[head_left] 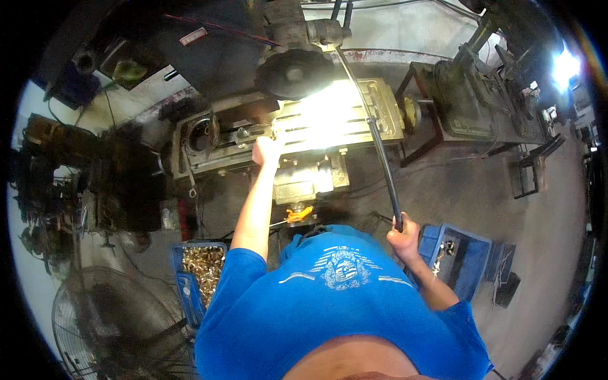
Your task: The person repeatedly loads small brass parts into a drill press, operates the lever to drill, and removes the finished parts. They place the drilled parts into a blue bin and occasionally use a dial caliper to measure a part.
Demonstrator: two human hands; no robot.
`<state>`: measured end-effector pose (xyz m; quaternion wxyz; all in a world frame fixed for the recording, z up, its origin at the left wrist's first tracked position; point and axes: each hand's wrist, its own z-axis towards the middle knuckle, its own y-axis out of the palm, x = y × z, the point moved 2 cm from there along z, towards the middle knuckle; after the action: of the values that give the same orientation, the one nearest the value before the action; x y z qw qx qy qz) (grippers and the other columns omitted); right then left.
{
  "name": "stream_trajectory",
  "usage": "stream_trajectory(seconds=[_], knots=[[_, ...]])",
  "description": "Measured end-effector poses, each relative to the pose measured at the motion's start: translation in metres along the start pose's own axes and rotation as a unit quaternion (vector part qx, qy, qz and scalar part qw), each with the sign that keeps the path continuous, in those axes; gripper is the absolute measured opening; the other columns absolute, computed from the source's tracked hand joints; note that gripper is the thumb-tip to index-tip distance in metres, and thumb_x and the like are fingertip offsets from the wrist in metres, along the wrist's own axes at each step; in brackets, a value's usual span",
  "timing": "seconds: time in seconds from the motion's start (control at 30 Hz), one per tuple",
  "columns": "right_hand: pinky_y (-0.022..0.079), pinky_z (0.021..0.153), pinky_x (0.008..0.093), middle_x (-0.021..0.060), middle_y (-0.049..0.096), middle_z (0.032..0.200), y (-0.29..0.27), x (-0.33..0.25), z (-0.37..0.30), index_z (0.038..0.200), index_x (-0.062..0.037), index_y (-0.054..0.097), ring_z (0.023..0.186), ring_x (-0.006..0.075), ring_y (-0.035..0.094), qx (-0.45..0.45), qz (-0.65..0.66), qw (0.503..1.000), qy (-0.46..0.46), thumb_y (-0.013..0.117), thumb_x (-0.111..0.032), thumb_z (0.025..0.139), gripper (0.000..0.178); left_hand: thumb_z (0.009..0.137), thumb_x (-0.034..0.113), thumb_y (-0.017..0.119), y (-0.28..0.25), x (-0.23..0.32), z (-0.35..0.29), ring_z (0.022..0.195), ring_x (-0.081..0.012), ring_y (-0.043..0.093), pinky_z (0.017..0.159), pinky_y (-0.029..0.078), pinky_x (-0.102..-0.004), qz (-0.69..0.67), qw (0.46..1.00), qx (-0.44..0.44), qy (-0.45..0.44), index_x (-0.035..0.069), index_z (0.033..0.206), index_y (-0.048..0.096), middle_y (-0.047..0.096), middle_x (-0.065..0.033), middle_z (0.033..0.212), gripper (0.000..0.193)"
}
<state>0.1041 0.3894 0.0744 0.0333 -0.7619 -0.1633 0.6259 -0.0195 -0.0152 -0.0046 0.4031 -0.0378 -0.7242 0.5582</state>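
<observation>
My right hand (404, 239) is wrapped round the black lower end of a long lever (384, 161). The lever slants up to the head (324, 33) of a milling-type machine. My left hand (266, 151) is closed at the front edge of the slotted metal machine table (370, 132), next to a small metal fixture (243, 135). What its fingers hold, if anything, is lost in the glare. Above and behind this hand hangs a dark round disc (294, 74). A bright lamp washes out the middle of the table.
A blue bin (179, 278) full of small brass-coloured parts stands at my left, beside a large fan (104, 323). At my right is another blue bin (465, 259) with a few parts. An orange-handled crank (299, 215) sticks out below the table. A metal stand (437, 136) is at the right.
</observation>
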Motion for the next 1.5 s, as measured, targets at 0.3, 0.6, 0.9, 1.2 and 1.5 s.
stream_trajectory(seconds=[0.3, 0.6, 0.9, 1.2, 1.5], knots=[[0.03, 0.047, 0.0244, -0.0029, 0.038, 0.057, 0.001, 0.012, 0.007, 0.068, -0.0051, 0.044, 0.054, 0.0065, 0.036, 0.002, -0.008, 0.999, -0.04, 0.057, -0.019, 0.057, 0.021, 0.066, 0.058, 0.066, 0.01, -0.003, 0.007, 0.048, -0.0211, 0.062, 0.052, 0.049, -0.0345, 0.029, 0.998, 0.05, 0.014, 0.004, 0.056, 0.064, 0.059, -0.0094, 0.049, 0.055], [0.03, 0.047, 0.0245, -0.0018, 0.039, 0.058, 0.003, 0.017, 0.013, 0.068, -0.0051, 0.044, 0.054, 0.0074, 0.037, -0.001, -0.013, 0.999, -0.047, 0.057, -0.023, 0.058, 0.024, 0.066, 0.056, 0.067, 0.012, -0.007, 0.009, 0.047, -0.0204, 0.061, 0.052, 0.049, -0.0344, 0.008, 0.999, 0.04, 0.024, 0.004, 0.058, 0.065, 0.06, -0.0088, 0.05, 0.053], [0.033, 0.047, 0.0248, -0.0013, 0.04, 0.057, 0.005, 0.017, 0.015, 0.069, -0.0049, 0.045, 0.054, 0.0074, 0.039, 0.01, -0.021, 0.998, -0.062, 0.058, -0.026, 0.061, 0.026, 0.063, 0.058, 0.067, 0.01, -0.007, 0.01, 0.059, -0.0274, 0.063, 0.057, 0.049, -0.0386, 0.006, 1.0, 0.011, -0.009, 0.003, 0.061, 0.065, 0.063, -0.0135, 0.062, 0.055], [0.033, 0.047, 0.0246, -0.0013, 0.04, 0.057, 0.006, 0.023, 0.019, 0.069, -0.0049, 0.046, 0.054, 0.0074, 0.039, 0.016, -0.037, 0.996, -0.078, 0.058, -0.022, 0.062, 0.022, 0.066, 0.058, 0.065, 0.013, -0.009, 0.012, 0.052, -0.0244, 0.062, 0.054, 0.049, -0.0362, 0.02, 0.999, 0.037, 0.01, 0.002, 0.059, 0.065, 0.061, -0.0123, 0.055, 0.057], [0.033, 0.048, 0.0256, -0.0017, 0.04, 0.058, 0.008, 0.03, 0.022, 0.069, -0.0054, 0.046, 0.054, 0.0081, 0.039, 0.007, -0.011, 0.998, -0.068, 0.059, -0.026, 0.061, 0.026, 0.067, 0.056, 0.067, 0.016, -0.015, 0.014, 0.044, -0.0213, 0.06, 0.051, 0.049, -0.0342, 0.026, 0.998, 0.054, 0.02, 0.002, 0.057, 0.065, 0.059, -0.0099, 0.049, 0.055]])
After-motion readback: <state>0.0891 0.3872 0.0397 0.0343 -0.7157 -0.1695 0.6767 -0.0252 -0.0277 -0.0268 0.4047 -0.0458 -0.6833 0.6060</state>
